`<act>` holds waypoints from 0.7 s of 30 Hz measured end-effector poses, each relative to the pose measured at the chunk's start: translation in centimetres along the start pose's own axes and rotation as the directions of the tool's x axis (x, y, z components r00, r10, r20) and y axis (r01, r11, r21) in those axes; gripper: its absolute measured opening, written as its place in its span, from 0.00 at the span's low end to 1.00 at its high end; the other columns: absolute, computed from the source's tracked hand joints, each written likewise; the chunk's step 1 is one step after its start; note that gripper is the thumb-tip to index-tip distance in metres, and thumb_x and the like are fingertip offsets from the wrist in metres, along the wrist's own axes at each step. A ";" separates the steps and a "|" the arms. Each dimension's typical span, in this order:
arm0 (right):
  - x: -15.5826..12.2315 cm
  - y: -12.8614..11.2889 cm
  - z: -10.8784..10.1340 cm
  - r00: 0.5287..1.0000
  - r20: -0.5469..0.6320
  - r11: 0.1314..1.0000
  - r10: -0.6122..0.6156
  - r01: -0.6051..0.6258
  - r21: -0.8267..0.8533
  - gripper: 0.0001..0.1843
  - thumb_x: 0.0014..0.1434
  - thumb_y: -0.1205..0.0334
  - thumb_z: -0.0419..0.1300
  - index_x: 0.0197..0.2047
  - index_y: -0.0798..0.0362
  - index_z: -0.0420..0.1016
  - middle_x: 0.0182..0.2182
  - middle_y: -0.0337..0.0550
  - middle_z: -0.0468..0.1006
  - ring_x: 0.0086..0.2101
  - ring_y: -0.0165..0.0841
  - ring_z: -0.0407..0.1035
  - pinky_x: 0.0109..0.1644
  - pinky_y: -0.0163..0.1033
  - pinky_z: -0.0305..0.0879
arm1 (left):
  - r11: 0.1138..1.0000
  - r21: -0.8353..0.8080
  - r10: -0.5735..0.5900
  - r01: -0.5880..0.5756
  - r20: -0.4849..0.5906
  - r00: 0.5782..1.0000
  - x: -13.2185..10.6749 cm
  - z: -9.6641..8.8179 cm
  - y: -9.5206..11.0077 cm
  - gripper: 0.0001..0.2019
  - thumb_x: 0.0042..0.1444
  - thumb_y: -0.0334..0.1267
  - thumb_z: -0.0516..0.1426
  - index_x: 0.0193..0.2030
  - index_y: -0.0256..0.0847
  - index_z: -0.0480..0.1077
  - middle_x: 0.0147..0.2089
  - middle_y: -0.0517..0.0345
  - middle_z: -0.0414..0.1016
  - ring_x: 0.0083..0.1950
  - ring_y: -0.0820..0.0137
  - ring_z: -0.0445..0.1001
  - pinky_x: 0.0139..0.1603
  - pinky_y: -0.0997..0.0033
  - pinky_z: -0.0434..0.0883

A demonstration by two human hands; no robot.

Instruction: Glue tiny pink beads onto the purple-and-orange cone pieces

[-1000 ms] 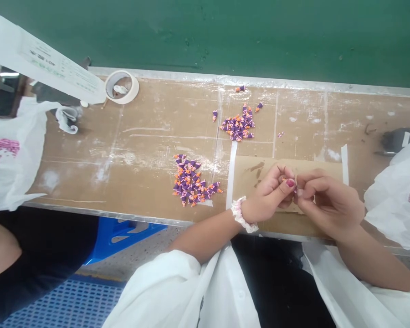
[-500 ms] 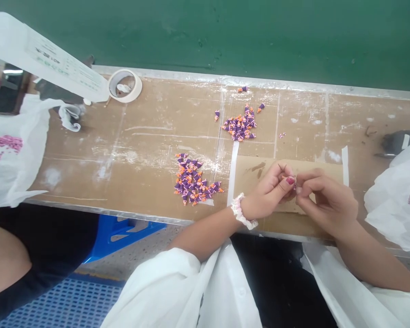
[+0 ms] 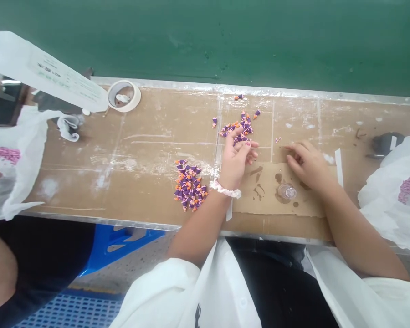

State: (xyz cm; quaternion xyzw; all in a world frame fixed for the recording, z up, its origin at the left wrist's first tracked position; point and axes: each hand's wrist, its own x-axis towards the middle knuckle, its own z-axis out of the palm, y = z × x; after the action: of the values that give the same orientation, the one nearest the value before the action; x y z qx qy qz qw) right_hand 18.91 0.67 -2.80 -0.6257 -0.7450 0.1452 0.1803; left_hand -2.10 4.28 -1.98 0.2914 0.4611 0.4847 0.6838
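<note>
My left hand (image 3: 237, 157) reaches forward over the bench, fingers spread, with its fingertips on the far pile of small purple-and-orange pieces (image 3: 241, 126). It wears a pale scrunchie at the wrist. My right hand (image 3: 307, 165) lies on the bench to the right, fingers stretched leftward and low on the surface, near a few tiny bits (image 3: 278, 140). A small clear cap-like thing (image 3: 287, 191) stands on the taped cardboard sheet (image 3: 269, 207) between my forearms. A second, nearer pile of the same pieces (image 3: 188, 186) lies left of my left wrist.
A roll of masking tape (image 3: 124, 95) and a white printed sheet (image 3: 48, 73) sit at the back left. White plastic bags lie at the left (image 3: 10, 168) and right (image 3: 392, 191) ends. Another person's leg (image 3: 0, 269) is at the lower left. A green wall backs the bench.
My hands were pinched together over the cardboard on a small piece. They have parted: the left went forward to the far pile, the right went forward onto the bench, uncovering the clear cap.
</note>
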 end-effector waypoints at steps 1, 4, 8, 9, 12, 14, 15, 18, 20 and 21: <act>0.2 -0.1 0.0 1.000 0.006 1.000 0.009 -0.009 -0.018 0.14 0.62 0.66 0.53 0.48 0.51 0.74 0.40 0.47 0.75 0.32 0.36 0.70 0.36 0.42 0.66 | 1.000 0.019 0.000 0.000 0.017 1.000 -0.2 0.0 -0.1 0.13 0.58 0.28 0.55 0.49 0.42 0.63 0.31 0.64 0.74 0.25 0.81 0.69 0.25 0.81 0.63; 1.3 -0.3 -0.2 1.000 0.028 0.998 0.006 -0.004 -0.061 0.16 0.62 0.64 0.53 0.50 0.51 0.76 0.40 0.48 0.77 0.34 0.38 0.72 0.37 0.42 0.66 | 0.999 0.048 -0.019 0.016 0.059 0.998 -0.9 0.2 -0.3 0.06 0.56 0.28 0.55 0.41 0.39 0.66 0.29 0.65 0.71 0.24 0.82 0.66 0.24 0.82 0.61; 3.2 -0.5 -0.3 0.998 0.052 0.990 -0.029 0.035 -0.134 0.15 0.64 0.62 0.53 0.46 0.49 0.80 0.36 0.47 0.79 0.35 0.40 0.72 0.36 0.42 0.64 | 0.998 0.053 -0.019 0.015 0.083 0.996 -1.1 0.0 -0.5 0.04 0.56 0.29 0.55 0.38 0.38 0.67 0.30 0.64 0.71 0.24 0.82 0.65 0.24 0.82 0.61; 3.5 -0.5 -0.2 0.998 0.058 0.987 -0.026 0.035 -0.159 0.15 0.64 0.62 0.52 0.43 0.49 0.81 0.35 0.47 0.80 0.34 0.40 0.72 0.35 0.42 0.62 | 0.999 0.051 -0.016 0.012 0.080 0.997 -1.0 -0.1 -0.6 0.03 0.56 0.29 0.55 0.37 0.38 0.67 0.30 0.64 0.71 0.24 0.82 0.65 0.23 0.82 0.61; 4.1 -0.8 0.0 0.998 0.066 0.981 -0.017 0.030 -0.193 0.15 0.63 0.63 0.53 0.37 0.49 0.82 0.34 0.46 0.81 0.34 0.39 0.72 0.32 0.41 0.59 | 0.999 0.036 -0.011 0.008 0.074 0.997 -1.0 -0.2 -0.6 0.03 0.55 0.29 0.55 0.37 0.38 0.67 0.29 0.64 0.71 0.24 0.83 0.65 0.23 0.82 0.61; 4.2 -0.9 0.2 0.998 0.069 0.982 -0.016 0.028 -0.186 0.15 0.63 0.63 0.53 0.35 0.50 0.82 0.34 0.47 0.81 0.35 0.40 0.72 0.32 0.41 0.59 | 1.000 0.025 -0.012 0.010 0.080 0.997 -1.1 -0.2 -0.6 0.03 0.56 0.29 0.55 0.36 0.38 0.67 0.29 0.64 0.71 0.23 0.83 0.65 0.23 0.82 0.60; 4.2 -0.9 0.2 0.997 0.070 0.983 -0.013 0.026 -0.180 0.15 0.63 0.63 0.53 0.35 0.50 0.82 0.35 0.47 0.81 0.35 0.40 0.72 0.33 0.42 0.60 | 1.000 0.022 -0.016 0.014 0.084 0.996 -1.1 -0.2 -0.5 0.03 0.56 0.28 0.55 0.36 0.38 0.67 0.29 0.64 0.71 0.23 0.83 0.65 0.23 0.82 0.61; 4.2 -0.5 0.4 0.998 0.068 0.988 0.008 0.003 -0.153 0.13 0.62 0.65 0.54 0.36 0.52 0.81 0.36 0.49 0.80 0.37 0.41 0.72 0.36 0.42 0.63 | 0.999 0.016 -0.030 0.028 0.093 0.995 -1.4 -0.1 -0.4 0.02 0.55 0.29 0.56 0.36 0.38 0.67 0.29 0.64 0.71 0.23 0.83 0.65 0.23 0.82 0.61; 4.3 -0.1 0.4 0.998 0.065 0.991 0.026 -0.018 -0.132 0.12 0.61 0.66 0.54 0.36 0.53 0.80 0.36 0.48 0.79 0.37 0.40 0.72 0.38 0.43 0.65 | 0.999 0.010 -0.034 0.033 0.099 0.995 -1.5 -0.1 -0.3 0.02 0.55 0.29 0.56 0.36 0.38 0.67 0.29 0.64 0.71 0.24 0.83 0.65 0.23 0.82 0.61; 4.3 0.1 0.4 0.997 0.064 0.992 0.035 -0.027 -0.123 0.11 0.60 0.67 0.54 0.35 0.53 0.79 0.35 0.48 0.78 0.36 0.40 0.72 0.39 0.44 0.66 | 0.999 0.008 -0.034 0.033 0.102 0.994 -1.6 0.0 -0.3 0.02 0.55 0.29 0.56 0.36 0.38 0.67 0.29 0.64 0.71 0.24 0.83 0.65 0.23 0.82 0.61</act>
State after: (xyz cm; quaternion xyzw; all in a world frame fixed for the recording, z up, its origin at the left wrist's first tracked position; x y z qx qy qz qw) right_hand 18.18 4.89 -2.87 -0.6418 -0.7483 0.1226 0.1147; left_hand -2.19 2.71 -1.71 0.3100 0.4321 0.4562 0.7135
